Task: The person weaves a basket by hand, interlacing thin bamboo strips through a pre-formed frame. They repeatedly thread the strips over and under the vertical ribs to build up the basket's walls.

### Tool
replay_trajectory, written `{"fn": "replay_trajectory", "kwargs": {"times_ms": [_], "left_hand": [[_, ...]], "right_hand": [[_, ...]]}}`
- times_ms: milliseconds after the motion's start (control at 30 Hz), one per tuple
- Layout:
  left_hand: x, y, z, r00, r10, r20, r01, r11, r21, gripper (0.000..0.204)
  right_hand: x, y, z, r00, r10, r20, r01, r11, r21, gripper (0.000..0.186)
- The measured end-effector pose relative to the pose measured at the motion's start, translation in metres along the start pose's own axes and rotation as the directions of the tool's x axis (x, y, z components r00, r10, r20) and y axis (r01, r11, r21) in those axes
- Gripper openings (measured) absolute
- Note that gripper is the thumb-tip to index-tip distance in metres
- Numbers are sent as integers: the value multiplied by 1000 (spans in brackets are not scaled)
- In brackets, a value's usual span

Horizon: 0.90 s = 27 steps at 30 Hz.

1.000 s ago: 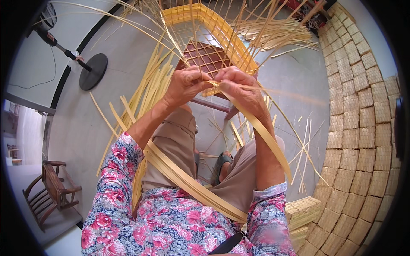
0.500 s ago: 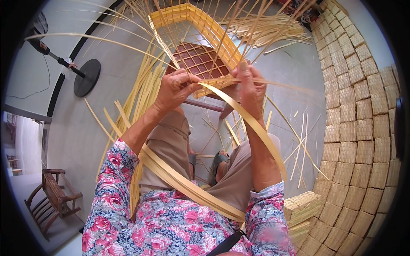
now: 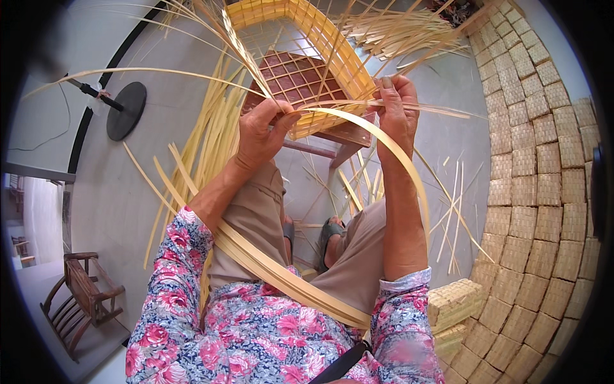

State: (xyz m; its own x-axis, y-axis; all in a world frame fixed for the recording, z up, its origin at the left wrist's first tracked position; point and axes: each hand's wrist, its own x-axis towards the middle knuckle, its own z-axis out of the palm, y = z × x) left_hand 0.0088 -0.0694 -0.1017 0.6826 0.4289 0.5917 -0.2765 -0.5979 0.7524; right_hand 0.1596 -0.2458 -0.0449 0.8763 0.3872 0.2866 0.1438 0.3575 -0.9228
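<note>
In the head view, a partly woven basket (image 3: 339,51) with a lattice bottom and many loose upright strips rests on a dark red stool (image 3: 345,134). My left hand (image 3: 265,131) is closed, pinching strip ends at its near left corner; a wide pale strip (image 3: 396,144) arches from there down past my right forearm. My right hand (image 3: 396,109) is closed on thin strips (image 3: 448,111) running sideways along the near side, beside the right corner. Several strips (image 3: 275,275) lie bundled across my lap.
Long strips (image 3: 192,153) lie to my left, more (image 3: 409,35) beyond the basket. A black stand base (image 3: 126,110) and wooden chair (image 3: 83,297) are at left. Stacked woven blocks (image 3: 537,192) fill the right, with striped bundles (image 3: 454,307) beside my right arm.
My right hand has moved right and up, away from my left hand, drawing thin strips sideways. My left hand has shifted slightly left. The wide strip now arches higher to the right.
</note>
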Motion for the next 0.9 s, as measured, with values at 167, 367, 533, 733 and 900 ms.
{"fn": "replay_trajectory", "kwargs": {"times_ms": [167, 367, 533, 733, 900], "left_hand": [[1, 6, -3, 1000, -26, 2, 26, 1000, 10, 13], [2, 1, -4, 997, 59, 49, -59, 998, 3, 7], [3, 7, -2, 999, 3, 44, -2, 1000, -28, 9], [8, 12, -3, 980, -136, 143, 154, 981, -122, 11], [13, 11, -7, 944, -191, 267, 253, 942, -220, 10]], "right_hand": [[0, -20, 7, 984, -107, 146, 116, 992, -55, 12], [0, -16, -8, 987, -13, 158, 25, 997, -79, 10], [-7, -18, -2, 975, 86, -206, -49, 983, 178, 10], [-29, -24, -29, 804, 515, -296, -154, 662, 734, 17], [-35, -26, -55, 730, 606, -316, -73, 529, 846, 24]]}}
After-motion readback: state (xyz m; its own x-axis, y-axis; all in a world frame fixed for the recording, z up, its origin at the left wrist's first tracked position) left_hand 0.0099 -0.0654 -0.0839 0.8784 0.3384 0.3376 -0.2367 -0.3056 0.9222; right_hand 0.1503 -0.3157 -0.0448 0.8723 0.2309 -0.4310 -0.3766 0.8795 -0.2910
